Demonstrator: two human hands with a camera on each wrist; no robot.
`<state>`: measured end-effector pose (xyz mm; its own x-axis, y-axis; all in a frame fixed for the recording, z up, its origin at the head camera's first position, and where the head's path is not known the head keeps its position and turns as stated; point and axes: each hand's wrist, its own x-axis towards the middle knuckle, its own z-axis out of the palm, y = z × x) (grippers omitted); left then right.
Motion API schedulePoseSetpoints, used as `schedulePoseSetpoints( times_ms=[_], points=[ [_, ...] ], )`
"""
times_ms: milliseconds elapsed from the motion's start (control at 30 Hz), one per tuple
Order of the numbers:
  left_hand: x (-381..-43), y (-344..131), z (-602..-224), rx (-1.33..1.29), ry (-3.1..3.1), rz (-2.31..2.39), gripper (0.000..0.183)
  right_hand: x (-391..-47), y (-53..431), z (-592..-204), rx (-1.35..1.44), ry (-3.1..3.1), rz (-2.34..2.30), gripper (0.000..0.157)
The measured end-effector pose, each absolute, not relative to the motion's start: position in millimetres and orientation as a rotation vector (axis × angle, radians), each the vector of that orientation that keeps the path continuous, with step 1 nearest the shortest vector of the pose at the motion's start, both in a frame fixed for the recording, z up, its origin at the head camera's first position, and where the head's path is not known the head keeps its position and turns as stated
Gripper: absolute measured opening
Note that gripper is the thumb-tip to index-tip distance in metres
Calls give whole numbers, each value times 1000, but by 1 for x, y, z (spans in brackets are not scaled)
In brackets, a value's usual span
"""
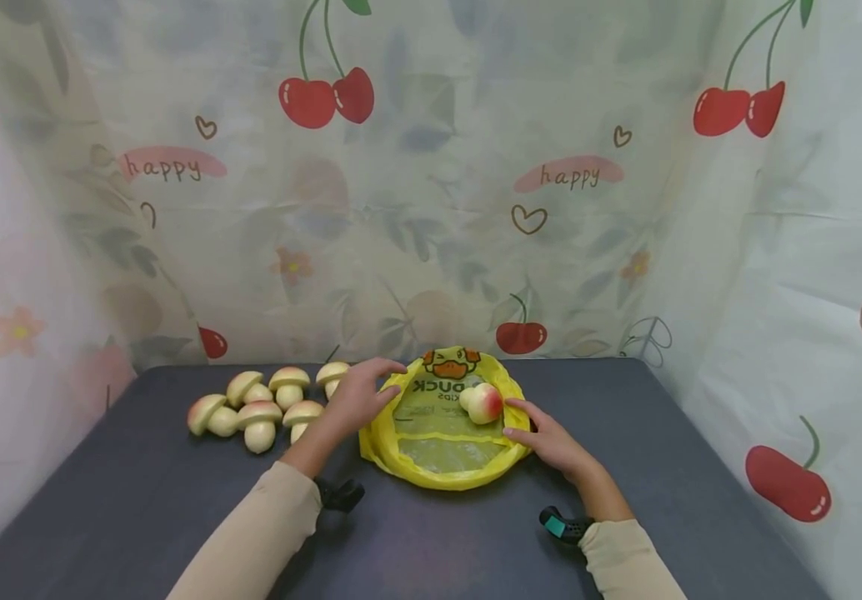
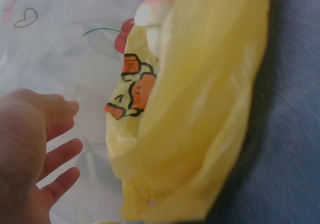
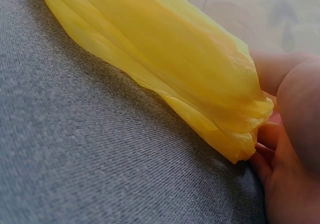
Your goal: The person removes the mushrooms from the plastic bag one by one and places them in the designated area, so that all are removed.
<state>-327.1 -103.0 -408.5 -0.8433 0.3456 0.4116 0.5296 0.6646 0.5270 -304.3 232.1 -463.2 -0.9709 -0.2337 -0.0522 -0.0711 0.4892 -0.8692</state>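
Observation:
A yellow plastic bag lies on the table with its mouth spread wide, a duck print on its far inner side. Inside it rests one toy mushroom with a reddish cap. My left hand hovers by the bag's left rim, fingers loosely bent and apart, holding nothing; the left wrist view shows it beside the bag. At the right rim, my right hand holds the bag's edge between thumb and fingers, where the plastic bunches in the right wrist view. The fingertips there are partly hidden.
Several more toy mushrooms with pale stems stand or lie in a cluster left of the bag, partly behind the left hand. A dark table carries everything. Cherry-printed curtains close off the back and sides.

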Motion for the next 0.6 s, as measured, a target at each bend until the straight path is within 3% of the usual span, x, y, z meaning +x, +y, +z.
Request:
schedulePoseSetpoints(
  times_ms=[600],
  points=[
    [-345, -38, -404, -735, -2775, -1119, 30, -305, 233, -464, -289, 2560, -1476, 61]
  ],
)
